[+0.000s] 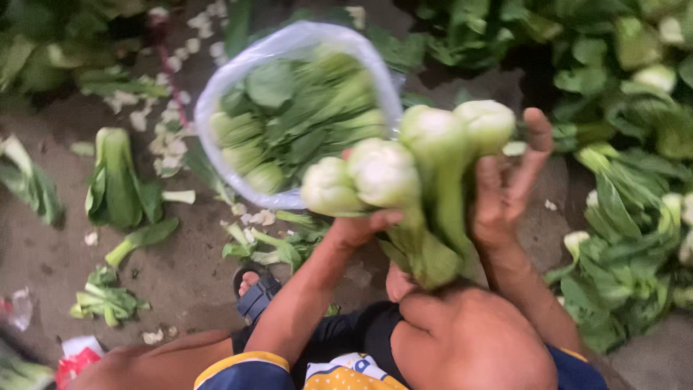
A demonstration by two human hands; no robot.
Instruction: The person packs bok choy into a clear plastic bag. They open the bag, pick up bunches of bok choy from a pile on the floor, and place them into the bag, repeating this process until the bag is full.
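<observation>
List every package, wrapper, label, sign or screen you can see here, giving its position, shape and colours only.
Clear plastic bag: upper centre on the ground, round open mouth, filled with green bok choy.
Red-and-white wrapper: bottom left corner, crumpled.
Clear plastic scrap: left edge, small, crumpled.
No labels, signs or screens visible.

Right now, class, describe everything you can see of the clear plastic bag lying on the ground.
The clear plastic bag is thin, see-through film with a whitish rolled rim. Its mouth gapes wide toward the camera. Inside lie green leafy bok choy heads with pale stems, packed side by side. It rests on the dirt ground among scattered trimmings, above the hands. The held bunch of bok choy overlaps its lower right edge in view; whether they touch cannot be told.
</observation>
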